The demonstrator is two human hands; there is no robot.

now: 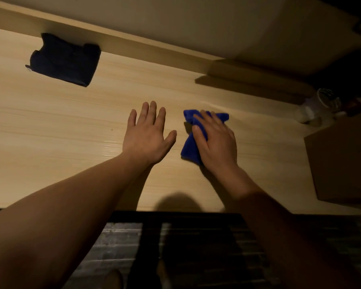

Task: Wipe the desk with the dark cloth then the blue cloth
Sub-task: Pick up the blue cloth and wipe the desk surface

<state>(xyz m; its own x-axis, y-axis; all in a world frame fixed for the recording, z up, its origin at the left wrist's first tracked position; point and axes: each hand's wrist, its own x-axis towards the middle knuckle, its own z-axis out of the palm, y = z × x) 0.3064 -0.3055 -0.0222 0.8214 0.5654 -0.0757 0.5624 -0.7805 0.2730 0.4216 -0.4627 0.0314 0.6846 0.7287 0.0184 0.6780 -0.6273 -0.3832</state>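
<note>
A light wooden desk (61, 126) fills the view. The dark cloth (65, 59) lies folded at the back left, against the raised back ledge, with no hand on it. In the middle right, the blue cloth (189, 147) is bunched under my right hand (216, 142), which presses down on it with fingers curled over its top. My left hand (147, 135) rests flat on the bare desk just left of the blue cloth, fingers spread, holding nothing.
A brown cardboard box (344, 161) stands at the desk's right edge. Behind it sit a pale jar or cup (321, 105) and dim clutter. A raised wooden ledge (133, 44) runs along the back. The desk's front edge and dark floor lie below my arms.
</note>
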